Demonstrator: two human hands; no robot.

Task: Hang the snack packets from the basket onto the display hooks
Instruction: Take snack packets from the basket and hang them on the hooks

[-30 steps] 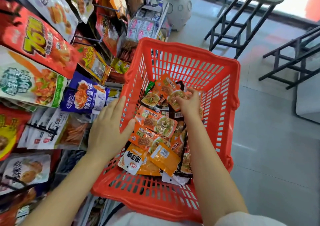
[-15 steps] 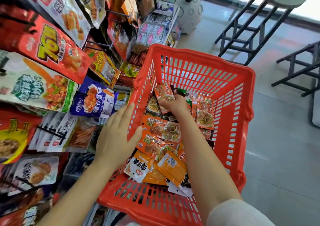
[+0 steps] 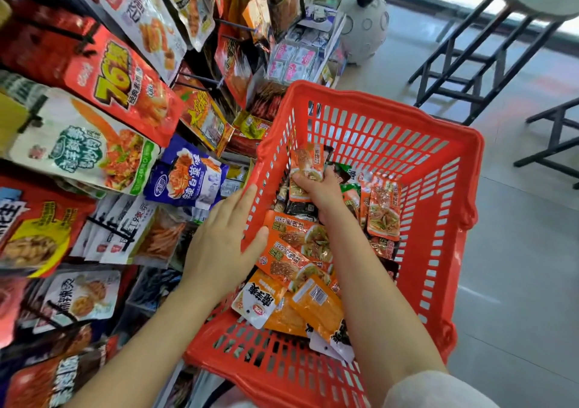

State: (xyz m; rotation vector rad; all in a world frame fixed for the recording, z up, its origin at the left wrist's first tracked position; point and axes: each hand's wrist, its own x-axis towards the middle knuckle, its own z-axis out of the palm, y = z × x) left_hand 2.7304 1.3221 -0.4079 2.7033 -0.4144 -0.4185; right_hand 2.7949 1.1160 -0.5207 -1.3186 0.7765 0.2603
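Observation:
A red plastic basket (image 3: 438, 207) stands in front of me, holding several small orange snack packets (image 3: 297, 245). My right hand (image 3: 319, 191) is inside the basket, closed around a small orange packet (image 3: 305, 163) that it holds upright above the pile. My left hand (image 3: 222, 245) grips the basket's left rim, thumb inside and fingers outside. To the left, black display hooks (image 3: 194, 82) on a rack carry many hanging snack bags (image 3: 125, 79).
A black metal stool (image 3: 470, 60) with a pale round seat stands at the back right, beside another black frame (image 3: 551, 144). A round white ornament (image 3: 363, 28) sits on the grey floor behind the rack. Open floor lies right of the basket.
My right hand has closed on one orange packet and lifted it out of the pile toward the basket's far left corner. My left hand keeps hold of the rim.

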